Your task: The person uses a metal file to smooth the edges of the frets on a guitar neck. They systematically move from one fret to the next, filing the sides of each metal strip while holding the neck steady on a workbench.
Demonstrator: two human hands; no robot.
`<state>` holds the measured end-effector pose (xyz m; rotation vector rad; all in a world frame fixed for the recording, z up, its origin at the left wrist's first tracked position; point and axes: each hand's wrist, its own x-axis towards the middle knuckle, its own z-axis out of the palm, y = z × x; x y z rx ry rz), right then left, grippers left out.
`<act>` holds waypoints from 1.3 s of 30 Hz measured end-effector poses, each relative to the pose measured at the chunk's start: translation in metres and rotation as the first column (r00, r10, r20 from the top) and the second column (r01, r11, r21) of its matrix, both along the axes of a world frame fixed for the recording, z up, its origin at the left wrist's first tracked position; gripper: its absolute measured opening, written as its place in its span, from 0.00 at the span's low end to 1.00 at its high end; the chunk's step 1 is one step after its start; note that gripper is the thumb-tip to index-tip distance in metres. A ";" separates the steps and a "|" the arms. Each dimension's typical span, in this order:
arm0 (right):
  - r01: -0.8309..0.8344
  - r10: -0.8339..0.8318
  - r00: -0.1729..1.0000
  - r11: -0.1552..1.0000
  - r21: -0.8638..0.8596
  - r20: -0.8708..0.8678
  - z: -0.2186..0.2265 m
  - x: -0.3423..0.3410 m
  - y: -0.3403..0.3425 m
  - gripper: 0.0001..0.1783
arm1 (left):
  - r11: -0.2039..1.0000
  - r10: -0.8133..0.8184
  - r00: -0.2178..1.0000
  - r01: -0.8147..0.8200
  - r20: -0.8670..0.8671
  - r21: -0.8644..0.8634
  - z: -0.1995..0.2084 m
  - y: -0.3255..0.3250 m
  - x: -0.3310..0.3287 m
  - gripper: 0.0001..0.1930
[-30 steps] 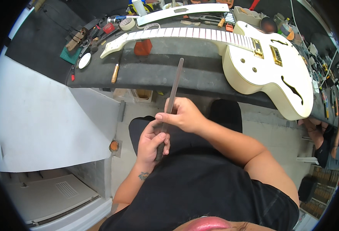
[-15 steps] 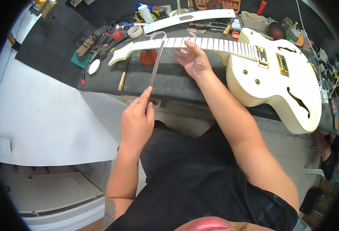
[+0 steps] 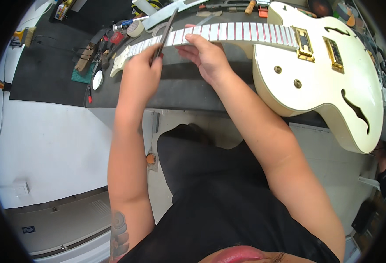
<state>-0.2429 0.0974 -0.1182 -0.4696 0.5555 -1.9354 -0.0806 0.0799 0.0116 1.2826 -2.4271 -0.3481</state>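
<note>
1. A cream-white guitar (image 3: 313, 79) lies face up across the worktop (image 3: 175, 96), its body at the right and its headstock (image 3: 119, 64) at the left.
2. The neck (image 3: 239, 32) runs between them, with pale strips between reddish frets.
3. The left hand (image 3: 141, 72) is closed around the near end of a long, dark, narrow file (image 3: 169, 27), which slants across the neck close to the headstock, its tip pointing far. Whether the file touches the frets, I cannot tell.
4. The right hand (image 3: 208, 57) is half open and loosely curled about the neck, just right of the file: thumb on top, fingers beneath, one fingertip showing past the far edge.
5. Left of the headstock sit a white dish (image 3: 98, 80) and a green mat (image 3: 81, 76); a red-handled tool (image 3: 89, 94) lies nearer.
6. Beyond the neck are a tape roll (image 3: 135, 29) and a wooden handle (image 3: 250, 7).
</note>
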 end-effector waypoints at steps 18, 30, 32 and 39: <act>0.029 -0.029 0.998 1.000 0.005 -0.050 0.008 0.000 0.002 0.28 | 0.996 -0.079 0.996 0.080 0.036 -0.038 -0.004 -0.021 0.010 0.21; 0.048 -0.048 0.999 0.999 0.018 -0.017 0.006 0.001 -0.001 0.28 | 0.995 -0.073 0.997 0.075 0.039 -0.063 -0.005 -0.011 0.020 0.21; 0.034 -0.034 0.999 0.999 0.017 -0.037 0.005 0.001 -0.001 0.28 | 0.997 0.022 0.998 -0.026 0.057 0.074 0.012 -0.018 -0.009 0.20; 0.079 -0.078 0.997 0.997 0.014 -0.028 0.004 0.000 -0.001 0.28 | 0.997 -0.032 0.998 0.029 -0.046 -0.065 -0.038 0.085 0.099 0.26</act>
